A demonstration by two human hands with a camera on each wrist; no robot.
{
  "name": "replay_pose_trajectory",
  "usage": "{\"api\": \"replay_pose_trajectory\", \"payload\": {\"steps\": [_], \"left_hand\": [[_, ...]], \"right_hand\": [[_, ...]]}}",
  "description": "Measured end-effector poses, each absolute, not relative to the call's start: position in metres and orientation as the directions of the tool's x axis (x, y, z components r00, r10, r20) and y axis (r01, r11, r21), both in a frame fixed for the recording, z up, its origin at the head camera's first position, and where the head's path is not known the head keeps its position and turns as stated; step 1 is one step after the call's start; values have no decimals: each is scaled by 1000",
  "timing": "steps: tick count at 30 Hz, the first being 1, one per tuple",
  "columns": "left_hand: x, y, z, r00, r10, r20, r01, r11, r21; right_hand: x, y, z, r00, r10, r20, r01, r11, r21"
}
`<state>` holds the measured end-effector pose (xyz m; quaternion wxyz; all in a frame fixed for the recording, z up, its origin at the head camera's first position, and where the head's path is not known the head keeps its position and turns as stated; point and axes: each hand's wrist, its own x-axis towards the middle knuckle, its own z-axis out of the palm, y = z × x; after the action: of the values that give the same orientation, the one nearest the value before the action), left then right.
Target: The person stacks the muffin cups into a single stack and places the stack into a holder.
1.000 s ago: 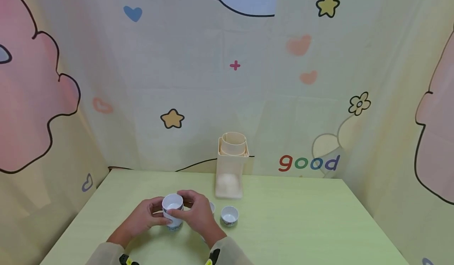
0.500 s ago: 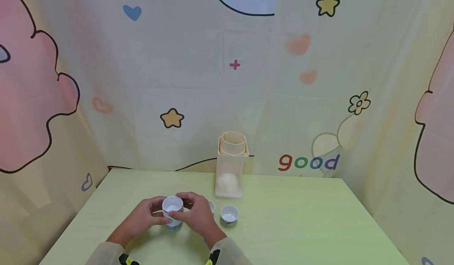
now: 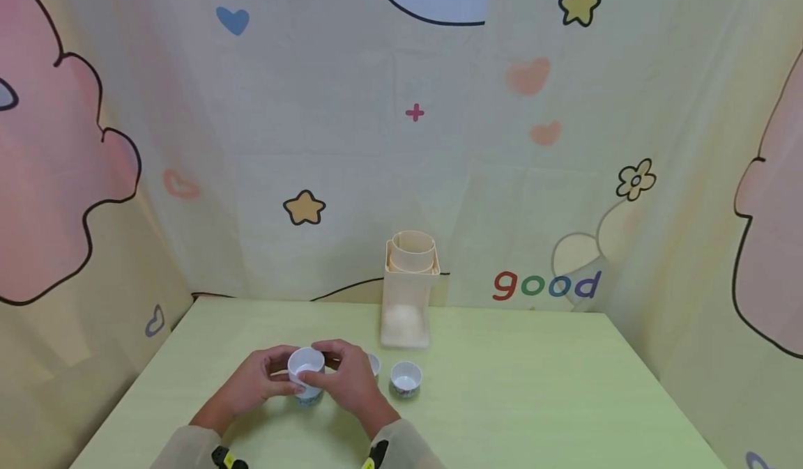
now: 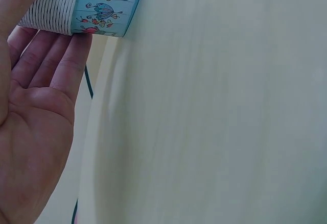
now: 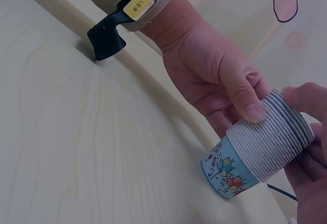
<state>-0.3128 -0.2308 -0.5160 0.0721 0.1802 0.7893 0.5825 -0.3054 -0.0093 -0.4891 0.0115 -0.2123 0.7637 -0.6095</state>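
Between both hands stands a stack of paper cups (image 3: pixel 307 392), white at the rims, with a light blue illustrated band at the bottom. My left hand (image 3: pixel 254 384) holds its left side, thumb in front and fingers behind. From the right, my right hand (image 3: pixel 353 380) grips the upper part, its thumb lying across the front near the top rim. In the right wrist view many rolled rims are packed closely along the stack (image 5: pixel 271 137), and the left thumb (image 5: pixel 253 110) presses on them. The left wrist view shows the stack's blue printed end (image 4: pixel 104 7) beyond the left fingers.
A single paper cup (image 3: pixel 406 380) stands upright right of the hands. Another cup (image 3: pixel 374 364) is partly hidden behind the right hand. At the back of the table (image 3: pixel 533 385), by the curtain, stands a beige cup dispenser (image 3: pixel 405 309) with a round open top.
The top of the stack has sunk slightly between the hands, and the dark band below its rim no longer shows. Both hands keep their hold in nearly the same place.
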Motion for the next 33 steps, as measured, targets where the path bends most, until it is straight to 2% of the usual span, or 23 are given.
{"api": "replay_pose_trajectory", "payload": {"steps": [22, 33], "left_hand": [[-315, -233, -520, -911, 396, 111, 213, 223, 951], [-312, -232, -516, -918, 381, 109, 201, 210, 957]], "right_hand": [[-303, -8, -489, -906, -337, 256, -332, 191, -924], [-295, 18, -487, -911, -320, 260, -328, 178, -928]]}}
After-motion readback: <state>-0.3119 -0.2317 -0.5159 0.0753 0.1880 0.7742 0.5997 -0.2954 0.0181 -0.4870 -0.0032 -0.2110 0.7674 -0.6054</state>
